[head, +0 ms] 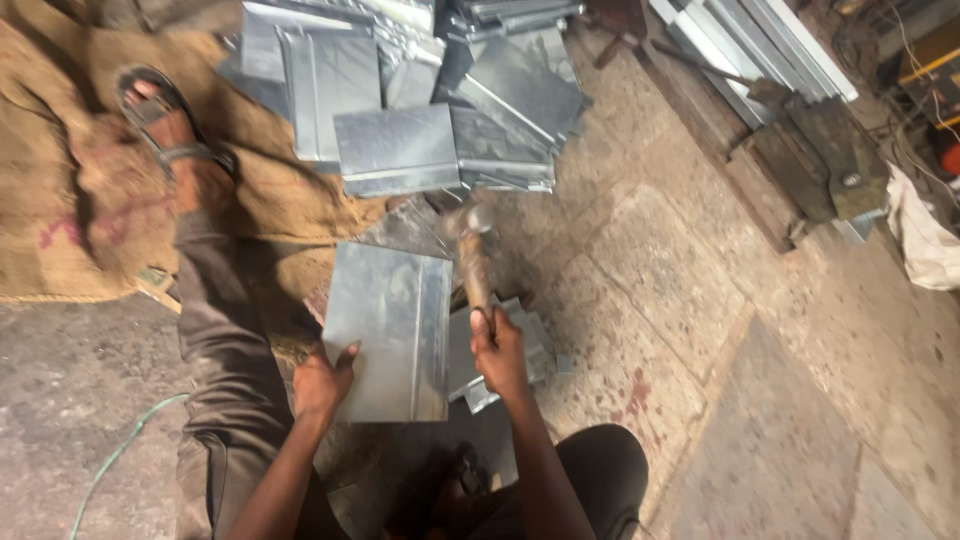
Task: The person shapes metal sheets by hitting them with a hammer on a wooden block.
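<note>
My left hand (pixel 322 380) grips the near left corner of a flat grey metal sheet (pixel 390 330) that lies on the floor in front of me. My right hand (pixel 500 355) is closed around the wooden handle of a hammer (pixel 472 262). The hammer's blurred head is raised just beyond the sheet's far right corner. Small bent metal pieces (pixel 530 345) lie under and beside my right hand.
A heap of similar metal sheets (pixel 400 150) lies farther out. My outstretched left leg and sandalled foot (pixel 165 125) rest on brown sacking (pixel 60 200). Long metal strips (pixel 760 40), a heavy iron block (pixel 835 150) and a white bag (pixel 925 235) are at right. A green cord (pixel 120 450) crosses the floor at left.
</note>
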